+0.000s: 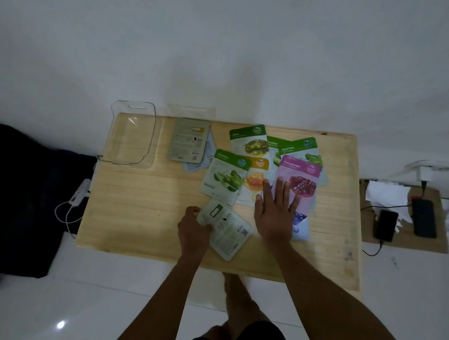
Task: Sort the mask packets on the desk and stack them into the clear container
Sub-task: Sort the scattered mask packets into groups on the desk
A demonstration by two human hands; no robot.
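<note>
Pale wood worktop (pixel 136 217) against a white wall, with the clear container (pixel 130 137) standing empty at its far-left corner.

Risks, as I judge them:
- The loose fan of packets to the right of the container overlaps heavily. They look slick, so a sideways drag on 1 could pull its neighbours along and undo any sorting.
- 2 face-down packets (pixel 188 141) lie just right of the container, and a third is in the left hand. Their printed fronts are hidden, so a packet could go into the wrong group unless it is turned over.
- The container sits at the very corner. A careless push while loading might shove it off the worktop.

The left hand (pixel 193 228) grips the face-down packet (pixel 227 230) by its left edge, thumb on top, well nearer the person than the container and to its right. The right hand (pixel 273 217) lies flat, fingers spread, on the Pomegranate packet (pixel 301 179), farther right again. A blue packet (pixel 300 224) pokes out beside its wrist. An AloeVera packet (pixel 224 175) and a honey-coloured packet (pixel 254 182) lie between the 2 hands and the container's side of the pile. Both hands are well apart from the container, and no packet is in it yet.
</note>
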